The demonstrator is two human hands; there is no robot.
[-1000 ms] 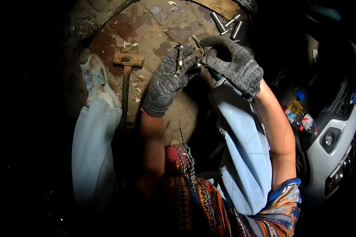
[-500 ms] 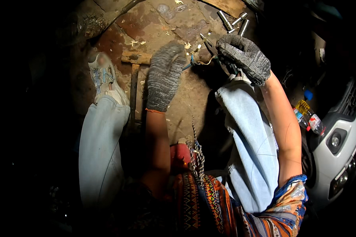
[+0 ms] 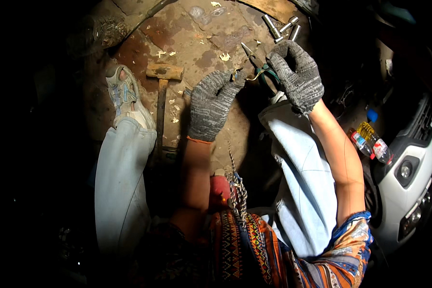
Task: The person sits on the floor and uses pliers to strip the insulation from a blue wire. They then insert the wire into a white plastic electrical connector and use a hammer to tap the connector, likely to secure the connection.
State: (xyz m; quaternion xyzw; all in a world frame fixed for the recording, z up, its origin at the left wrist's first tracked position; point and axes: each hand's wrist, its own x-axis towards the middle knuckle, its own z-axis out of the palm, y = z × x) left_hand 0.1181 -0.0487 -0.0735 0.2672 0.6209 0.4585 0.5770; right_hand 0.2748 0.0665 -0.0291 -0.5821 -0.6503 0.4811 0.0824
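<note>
Pinches a thin curved strip (image 3: 258,75) with the left hand (image 3: 210,103) above the floor (image 3: 211,48), left of green-handled pliers (image 3: 270,75) beside the curled right hand (image 3: 300,79), but cannot tell whether closed around them.

Stained brown floor (image 3: 211,41): wooden-headed mallet (image 3: 164,72), metal cylinders (image 3: 272,28), scattered pale scraps (image 3: 224,57).

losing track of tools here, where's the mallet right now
The mallet lies on the ground left of centre in the head view, between the left shoe and the gloved left hand.
</note>
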